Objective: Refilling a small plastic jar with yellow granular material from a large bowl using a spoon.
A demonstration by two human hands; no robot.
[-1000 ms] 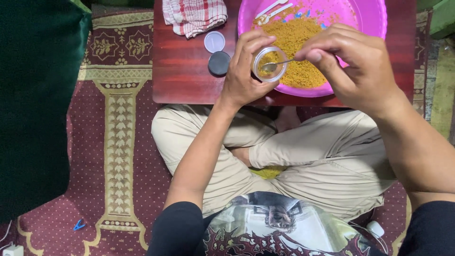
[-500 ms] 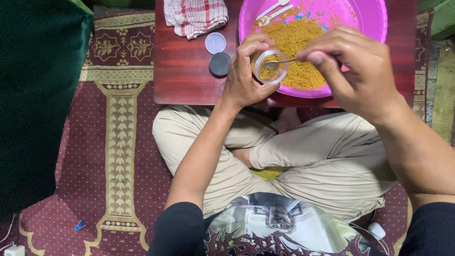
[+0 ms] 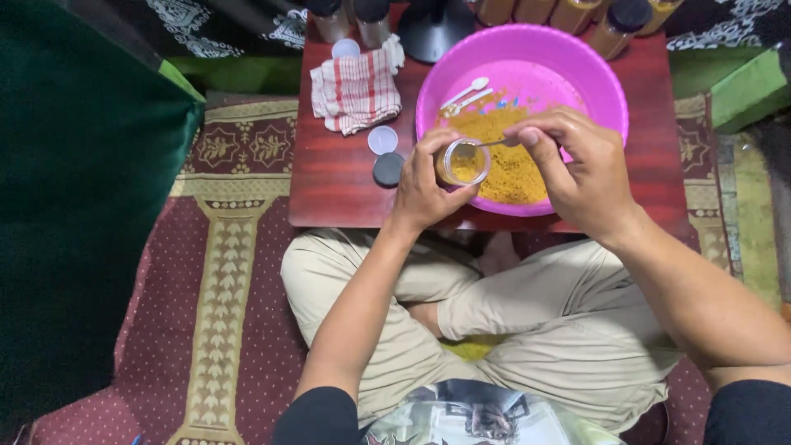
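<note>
My left hand grips a small clear jar partly filled with yellow-orange powder, held over the near rim of a pink basin. My right hand pinches a small metal spoon whose tip reaches into the jar's mouth. A heap of the same yellow-orange powder lies in the basin. Two small white plastic spoons rest on the basin's far inner side. The basin stands on a low dark-red wooden table.
On the table left of the basin lie a red-checked cloth, a white lid and a dark lid. Several capped jars line the far edge. A green cushion fills the left; my crossed legs sit on a patterned rug.
The view has shifted, so the table and basin sit lower in the frame and the far jars show. Both hands hold the same pose, spoon at the jar's mouth.
</note>
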